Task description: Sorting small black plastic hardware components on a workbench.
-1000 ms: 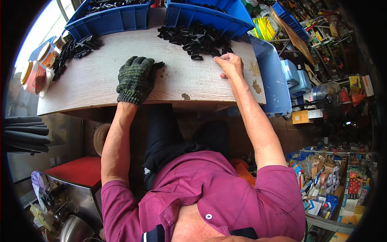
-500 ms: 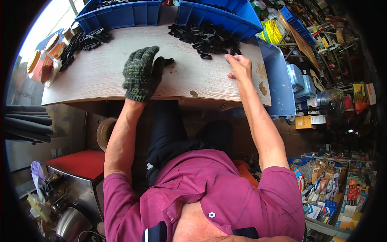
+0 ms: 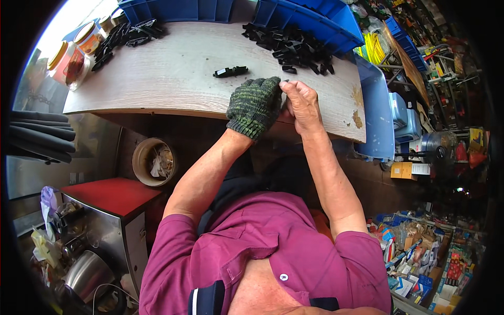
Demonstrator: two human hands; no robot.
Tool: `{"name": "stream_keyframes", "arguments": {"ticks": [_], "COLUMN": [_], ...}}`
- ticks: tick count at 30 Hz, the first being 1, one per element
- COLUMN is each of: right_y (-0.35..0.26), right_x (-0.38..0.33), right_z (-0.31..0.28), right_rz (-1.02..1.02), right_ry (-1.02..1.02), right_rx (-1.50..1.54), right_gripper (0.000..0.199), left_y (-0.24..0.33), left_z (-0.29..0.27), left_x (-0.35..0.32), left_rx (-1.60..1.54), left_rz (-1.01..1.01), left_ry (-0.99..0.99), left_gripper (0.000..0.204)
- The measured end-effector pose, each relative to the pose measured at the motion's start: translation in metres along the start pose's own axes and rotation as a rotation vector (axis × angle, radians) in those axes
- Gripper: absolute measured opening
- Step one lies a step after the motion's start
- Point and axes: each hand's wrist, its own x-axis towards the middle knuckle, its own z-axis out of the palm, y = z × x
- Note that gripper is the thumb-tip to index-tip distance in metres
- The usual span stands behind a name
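My left hand, in a dark green knitted glove, is closed with its fingers curled, just beyond the table's near edge. Pressed up against its fingertips is my bare right hand, thumb and forefinger pinched together. A small dark tip shows between the two hands; the rest of whatever they hold is hidden. Just beyond the glove, a black plastic piece with a pale patch lies alone on the table. Farther right is a heap of small black plastic parts. Longer black parts are piled at the far left.
Two blue bins, one at the back left and one at the back right, border the pale wooden table. Lidded jars line its left edge. A blue plastic tub stands against the right side. Below are a waste bucket and a red-topped cabinet.
My left hand has come away from the black piece, leaving it on the table, and moved right. My right hand has drawn back from the heap to meet it. The view has shifted slightly.
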Motion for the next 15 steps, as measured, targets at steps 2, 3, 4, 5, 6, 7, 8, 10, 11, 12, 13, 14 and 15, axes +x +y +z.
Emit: {"name": "stream_keyframes", "arguments": {"ticks": [2,3,4,5,6,7,8,10,11,12,13,14,15], "right_y": [0.0,0.005,0.008,0.01,0.012,0.013,0.01,0.0,-0.002,-0.003,-0.004,-0.002,0.0], "right_x": [0.001,0.004,0.006,0.006,0.005,0.004,0.001,-0.007,-0.008,-0.009,-0.009,-0.008,-0.007], "right_z": [-0.001,-0.005,-0.007,-0.007,-0.006,-0.007,-0.003,0.004,0.005,0.008,0.01,0.009,0.008], "right_rz": [0.024,0.006,-0.012,-0.013,-0.044,-0.076,-0.076,0.093,0.091,0.075,0.06,0.045,0.045], "right_ry": [-0.006,-0.012,-0.017,-0.022,-0.038,-0.053,-0.059,0.017,0.016,0.034,0.052,0.081,0.077], "right_rx": [-0.003,-0.021,-0.039,-0.038,-0.043,-0.048,-0.044,0.035,0.038,0.057,0.077,0.093,0.097], "right_gripper": [0.023,0.024,0.026,0.026,0.029,0.031,0.031,0.03,0.03,0.031,0.032,0.033,0.033], "left_y": [0.001,0.003,0.004,0.004,0.002,0.0,-0.007,-0.014,-0.021,-0.033,-0.045,-0.05,-0.051], "left_z": [-0.004,-0.006,-0.008,-0.009,-0.01,-0.012,-0.018,-0.041,-0.052,-0.057,-0.061,-0.064,-0.064], "left_x": [-0.001,-0.001,-0.001,-0.003,-0.005,-0.008,-0.014,-0.005,0.0,0.004,0.008,0.013,0.015], "left_rx": [-0.001,-0.016,-0.032,-0.028,0.01,0.048,0.048,0.209,0.331,0.451,0.571,0.613,0.619], "left_rz": [0.013,0.006,-0.001,-0.002,0.012,0.027,0.137,0.127,0.088,0.039,-0.012,-0.028,-0.029], "left_ry": [-0.001,-0.041,-0.081,-0.079,-0.073,-0.067,0.093,0.203,0.223,0.202,0.18,0.092,0.092], "left_gripper": [0.029,0.027,0.025,0.025,0.026,0.026,0.03,0.035,0.034,0.034,0.034,0.031,0.031]}}
